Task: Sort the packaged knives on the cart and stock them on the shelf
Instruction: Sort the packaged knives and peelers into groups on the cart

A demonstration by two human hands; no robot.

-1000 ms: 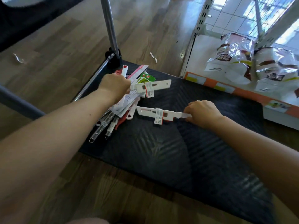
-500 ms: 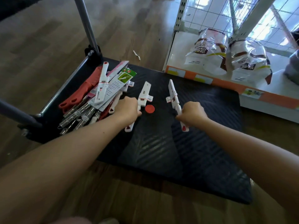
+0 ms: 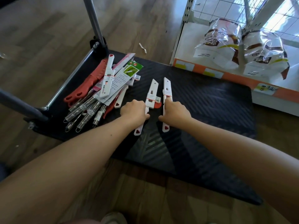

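Head: matching pair lined up mid-frame on cart [image 3: 218,113].
L hand [image 3: 134,110] clenched on left white knife [image 3: 151,92], R hand [image 3: 175,111] on right white knife [image 3: 167,88]; were crosswise, now parallel, clear of pile [image 3: 103,92] upper left. Sorting ongoing, shelf [image 3: 208,73] comes later.

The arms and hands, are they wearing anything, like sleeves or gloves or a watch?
No. The left forearm and right forearm are bare all the way to the picture's edge, with no sleeves showing. The left hand and right hand have no gloves, and neither wrist has a watch or bracelet. No rings show, though the fingers are partly hidden.
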